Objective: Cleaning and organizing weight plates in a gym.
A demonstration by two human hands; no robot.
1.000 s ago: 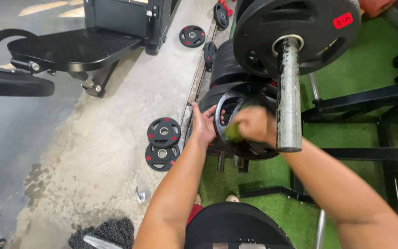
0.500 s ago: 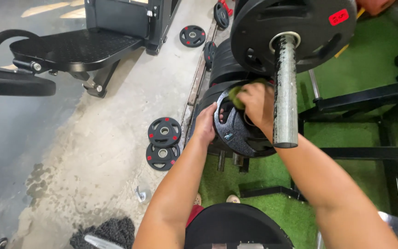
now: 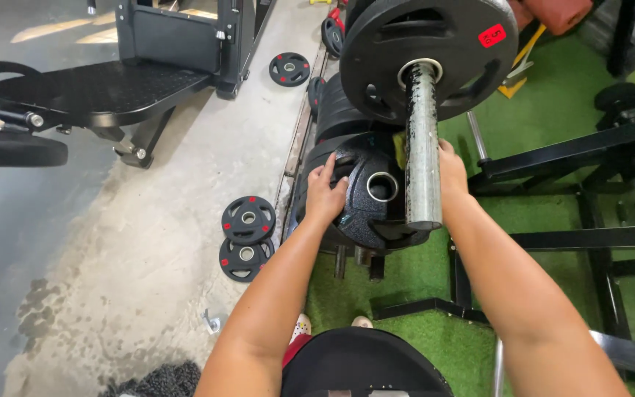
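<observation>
My left hand (image 3: pixel 325 192) grips the left rim of a black speckled weight plate (image 3: pixel 369 209) that stands on edge on a low plate rack, fingers hooked into one of its cut-outs. My right hand (image 3: pixel 451 173) is at the plate's far right side, partly hidden behind a worn steel barbell sleeve (image 3: pixel 422 147). A bit of yellow-green cloth (image 3: pixel 399 151) shows beside the sleeve at that hand. A large black plate with a red sticker (image 3: pixel 428 55) sits on the barbell above.
More black plates (image 3: pixel 339 110) stand stacked behind the gripped one. Two small plates (image 3: pixel 248 219) lie on the concrete to the left, another (image 3: pixel 289 68) farther back. A black machine footplate (image 3: pixel 97 92) is at upper left. Black rack frame bars (image 3: pixel 589 239) cross the green turf on the right.
My right hand with the cloth has swept from the plate's lower left face up and across to its right side behind the sleeve. My left hand shifted slightly on the rim.
</observation>
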